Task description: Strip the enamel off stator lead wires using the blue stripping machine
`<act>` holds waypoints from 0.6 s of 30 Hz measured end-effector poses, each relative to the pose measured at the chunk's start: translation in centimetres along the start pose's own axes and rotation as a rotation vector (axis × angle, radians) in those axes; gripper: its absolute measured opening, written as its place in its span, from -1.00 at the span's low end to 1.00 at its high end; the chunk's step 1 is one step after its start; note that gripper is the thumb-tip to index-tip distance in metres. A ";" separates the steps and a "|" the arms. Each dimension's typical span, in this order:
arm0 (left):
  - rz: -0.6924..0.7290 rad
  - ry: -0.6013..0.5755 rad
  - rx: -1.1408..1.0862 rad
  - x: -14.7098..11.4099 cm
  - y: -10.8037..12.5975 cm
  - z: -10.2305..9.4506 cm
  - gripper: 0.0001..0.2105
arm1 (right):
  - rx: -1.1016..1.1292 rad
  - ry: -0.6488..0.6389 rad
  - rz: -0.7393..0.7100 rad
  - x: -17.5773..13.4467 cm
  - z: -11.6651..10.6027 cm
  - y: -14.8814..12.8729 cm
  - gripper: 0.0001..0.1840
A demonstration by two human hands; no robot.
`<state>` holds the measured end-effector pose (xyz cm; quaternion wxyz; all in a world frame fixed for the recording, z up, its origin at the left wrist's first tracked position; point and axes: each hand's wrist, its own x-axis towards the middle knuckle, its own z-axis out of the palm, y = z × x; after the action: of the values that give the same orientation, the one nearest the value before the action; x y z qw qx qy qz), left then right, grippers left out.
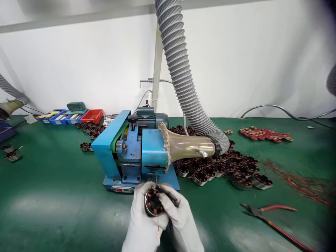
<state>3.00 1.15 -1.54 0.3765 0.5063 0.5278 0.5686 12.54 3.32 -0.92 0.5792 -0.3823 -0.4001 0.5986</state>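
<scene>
In the head view, the gloved left hand (144,224) wraps around a stator (153,203), holding it in front of the blue grinder (154,149), while the gloved right hand (180,211) has its fingers curled against the stator's right side; whether they pinch it, I cannot tell. Copper wire (158,227) sticks out below the stator. More stators (241,171) crowd the green bench (52,199) to the right, with pliers (256,211) nearer.

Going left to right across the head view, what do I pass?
Dark-blue plastic bin → open red plastic bin → white-gloved left hand around a silver-rimmed, copper-wound round part → white-gloved right hand → red-handled metal pliers.
</scene>
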 end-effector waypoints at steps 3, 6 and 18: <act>-0.086 0.013 -0.039 1.3 -1.2 0.5 -0.54 | 0.006 0.045 0.032 1.0 0.7 0.9 -0.79; -0.032 0.013 0.012 2.6 -1.8 1.0 -0.58 | 0.010 0.099 0.027 2.3 0.9 1.1 -0.76; 0.090 0.001 0.209 3.7 -0.5 1.3 -0.72 | 0.026 0.197 0.002 2.8 0.8 1.8 -0.72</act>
<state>3.45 5.10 -1.44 0.2955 0.5655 0.5612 0.5271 10.99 6.12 -2.30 0.6202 -0.4321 -0.3329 0.5637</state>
